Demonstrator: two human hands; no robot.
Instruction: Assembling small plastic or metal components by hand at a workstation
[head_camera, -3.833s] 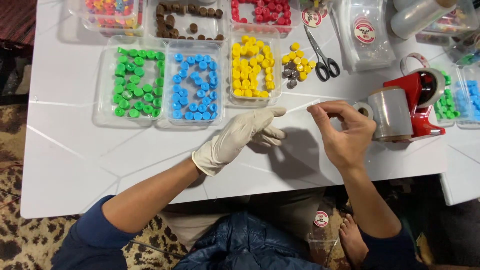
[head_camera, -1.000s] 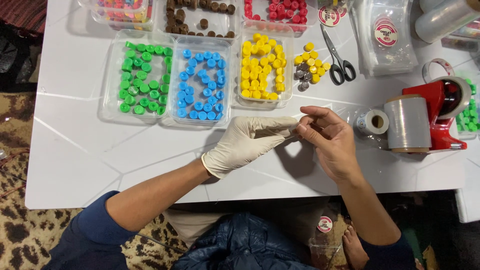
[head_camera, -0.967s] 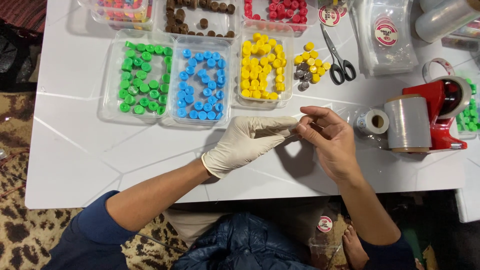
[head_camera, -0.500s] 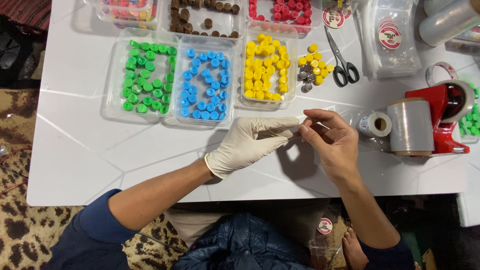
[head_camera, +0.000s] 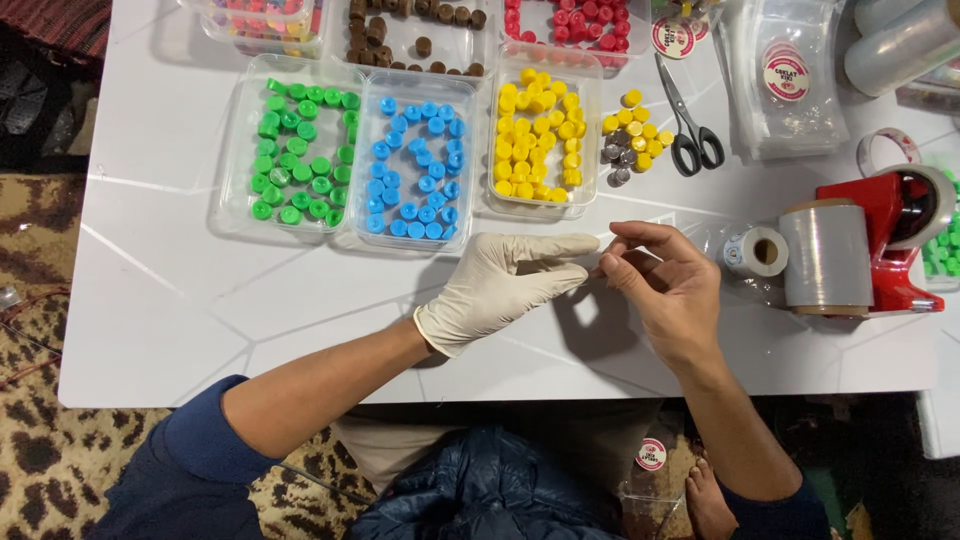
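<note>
My left hand (head_camera: 500, 285) wears a white rubber glove and lies flat over the white table (head_camera: 170, 320), fingers stretched out to the right and holding nothing. My bare right hand (head_camera: 668, 285) faces it, with thumb and forefinger pinched on the tip of a gloved finger (head_camera: 590, 265). Whether anything else is caught in that pinch is too small to tell. Both hands hover just in front of the trays of blue caps (head_camera: 415, 165) and yellow caps (head_camera: 540, 135).
A tray of green caps (head_camera: 300, 150) stands at the left. Loose yellow and grey caps (head_camera: 635, 135) and black scissors (head_camera: 690, 120) lie to the right. A small tape roll (head_camera: 757, 250), a clear film roll (head_camera: 828, 255) and a red tape dispenser (head_camera: 895, 215) sit beside my right hand.
My right hand, apart from the glove at first, has closed in and pinched the gloved fingertip. Both hands have stayed in nearly the same spot over the last second.
</note>
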